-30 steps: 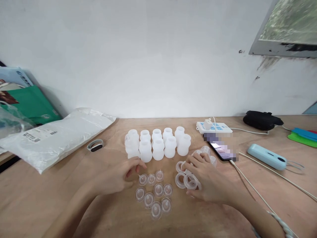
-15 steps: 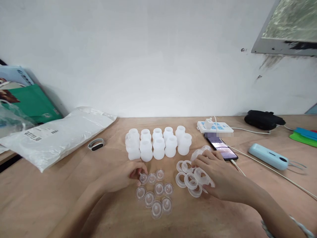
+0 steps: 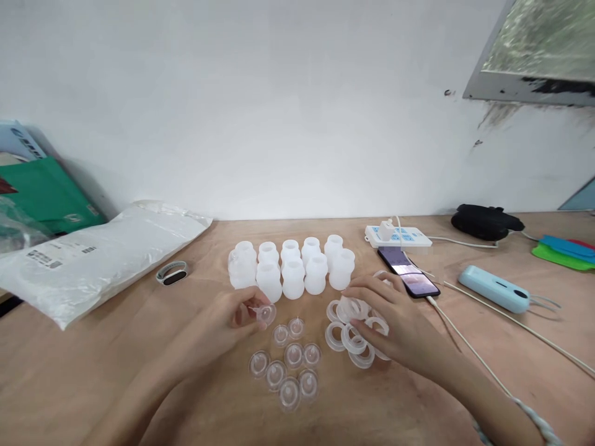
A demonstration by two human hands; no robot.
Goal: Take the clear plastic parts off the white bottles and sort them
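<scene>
My left hand (image 3: 242, 316) pinches a clear nipple (image 3: 266, 314) between thumb and fingers, its base turned toward the camera, lifted off the table. Several more clear nipples (image 3: 294, 355) lie loosely below it, tips up. At the pile of translucent white rings (image 3: 354, 339), my right hand (image 3: 379, 306) has its thumb and fingers closed on one ring (image 3: 352, 308), which sits tilted above the others. Part of the pile is hidden under that hand. Behind both hands, small frosted white bottles (image 3: 293, 279) with open tops stand in two rows.
At the left lie a white plastic mailer (image 3: 116, 251) and a fitness band (image 3: 172, 273). On the right are a phone (image 3: 411, 272), a power strip (image 3: 411, 236), a light blue power bank (image 3: 493, 289), a black case (image 3: 487, 222) and a white cable (image 3: 511, 328). A wall rises behind.
My left hand has lifted the nipple from the table and turned it. Within the pile, my right hand has shifted left and raised a ring. The view has moved slightly right.
</scene>
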